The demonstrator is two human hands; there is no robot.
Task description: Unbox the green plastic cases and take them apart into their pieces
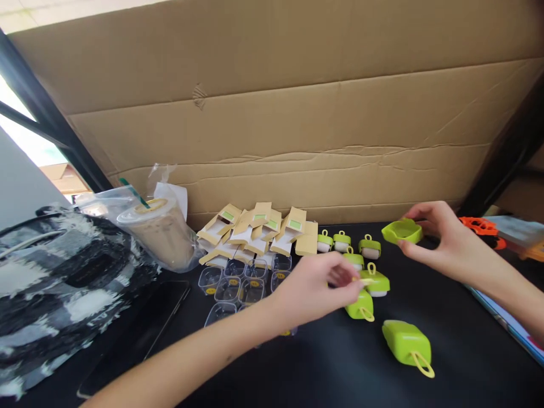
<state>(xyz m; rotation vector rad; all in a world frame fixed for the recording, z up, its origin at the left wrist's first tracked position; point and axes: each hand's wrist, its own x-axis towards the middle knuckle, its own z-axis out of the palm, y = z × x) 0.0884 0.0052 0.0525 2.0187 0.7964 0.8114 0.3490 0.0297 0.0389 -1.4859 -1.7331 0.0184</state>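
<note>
Hands work over a black table (446, 362) in front of a cardboard wall (297, 113). We see the right hand (446, 243) pinching a green shell (402, 231), open side up, above the table. The left hand (317, 289) has its fingertips closed on a small yellow loop (364, 280) beside a green case (376, 281), among more green cases (342, 241). Another case (406, 343) lies nearer us. We judge the loop could slip from so light a pinch and get lost among the cases. The left forearm passes over clear trays (229, 289); a careless pull back could scatter them or nudge the folded cartons (255, 229).
</note>
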